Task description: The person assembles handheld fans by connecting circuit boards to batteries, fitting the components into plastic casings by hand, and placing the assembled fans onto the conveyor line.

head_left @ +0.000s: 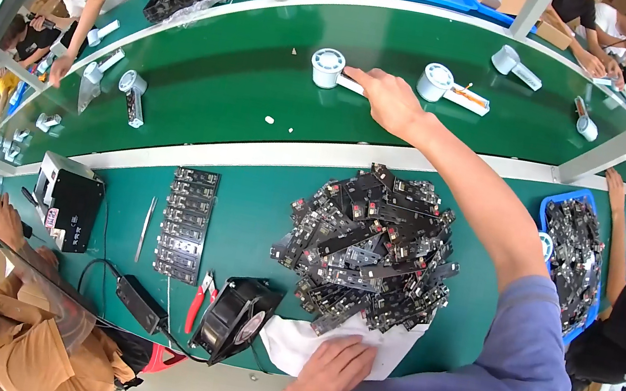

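Past heaped boards (pixel 371 243), right hand (pixel 390 102) gripping white device (pixel 327 70), left hand (pixel 335 367) loose on sheet (pixel 285 341), black fan (pixel 235 314) beside

Bright, even light; strong fisheye bending toward black edges.

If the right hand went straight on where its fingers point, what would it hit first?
Most likely the round head of the white device, just left of the right hand. Depth is unclear from one view, so the fingers might pass over its top.
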